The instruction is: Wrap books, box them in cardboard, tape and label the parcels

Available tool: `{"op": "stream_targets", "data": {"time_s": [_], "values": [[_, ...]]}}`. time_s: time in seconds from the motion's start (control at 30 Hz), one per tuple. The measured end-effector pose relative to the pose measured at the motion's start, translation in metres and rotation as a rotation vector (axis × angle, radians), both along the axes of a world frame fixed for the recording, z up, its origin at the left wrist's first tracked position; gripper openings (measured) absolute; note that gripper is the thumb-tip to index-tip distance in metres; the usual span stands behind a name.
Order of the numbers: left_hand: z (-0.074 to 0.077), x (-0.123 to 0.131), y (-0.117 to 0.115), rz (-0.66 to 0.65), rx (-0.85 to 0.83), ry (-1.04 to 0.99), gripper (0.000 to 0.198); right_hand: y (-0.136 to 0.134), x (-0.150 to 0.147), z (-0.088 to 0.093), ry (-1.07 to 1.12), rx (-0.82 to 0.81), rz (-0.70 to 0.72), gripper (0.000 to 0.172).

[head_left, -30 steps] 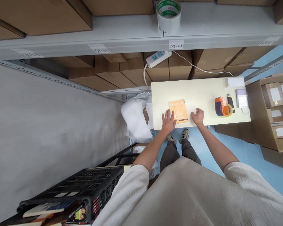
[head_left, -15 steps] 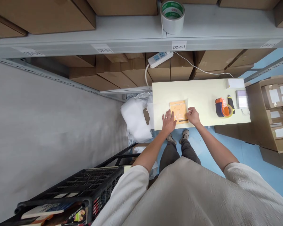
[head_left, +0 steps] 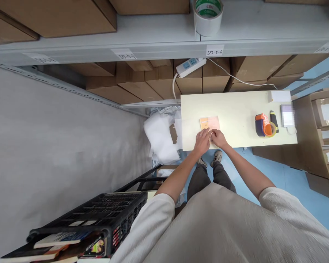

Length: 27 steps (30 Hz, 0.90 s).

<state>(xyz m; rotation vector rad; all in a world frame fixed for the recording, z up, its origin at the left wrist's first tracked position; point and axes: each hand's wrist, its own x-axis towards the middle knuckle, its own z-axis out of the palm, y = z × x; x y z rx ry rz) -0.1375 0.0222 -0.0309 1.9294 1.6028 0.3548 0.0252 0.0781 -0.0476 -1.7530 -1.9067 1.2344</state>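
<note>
A thin orange book or booklet (head_left: 204,123) lies on the pale yellow table. A pale, see-through sheet (head_left: 214,122) covers its right part, and orange shows through as pink. My left hand (head_left: 202,141) rests on the book's lower left with its fingers stretched out. Close beside it, my right hand (head_left: 218,138) is closed in a pinch on the sheet near the lower edge. The fingertips of both hands almost meet, hiding the lower part of the book.
On the table (head_left: 235,109) lie an orange tape dispenser (head_left: 263,125), a cutter (head_left: 274,120) and a white box (head_left: 280,96). White foam sheets (head_left: 160,137) hang left of it. Cartons fill the shelf behind, with a power strip (head_left: 191,66). A black crate (head_left: 98,215) stands at lower left.
My right hand has moved left from the book's right edge, bringing the pale sheet over the book. The left hand's fingers have turned inward toward the right hand.
</note>
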Motion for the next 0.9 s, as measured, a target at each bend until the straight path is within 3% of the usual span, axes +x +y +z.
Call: {"op": "stream_targets", "data": {"time_s": [0.1,0.27,0.4,0.63,0.77,0.9], "values": [[0.0,0.004,0.002,-0.019,-0.031,-0.009,0.068,0.002,0.008,0.001,0.055,-0.043,-0.035,0.036],[-0.006,0.005,0.005,-0.015,-0.012,-0.029,0.058,0.012,0.022,0.0,-0.034,0.016,-0.305,0.045],[-0.01,0.004,0.008,-0.002,0.009,-0.057,0.051,0.02,0.025,0.001,-0.051,-0.086,-0.402,0.046],[-0.006,0.004,0.01,-0.005,0.016,-0.036,0.04,0.033,0.024,0.012,-0.027,-0.203,-0.414,0.015],[-0.001,0.014,0.016,0.017,-0.007,-0.035,0.035,0.037,0.03,0.019,0.069,-0.23,-0.394,0.012],[0.005,0.04,0.028,0.059,-0.051,-0.093,0.033,0.043,0.049,0.028,0.119,-0.235,-0.432,0.013]]}}
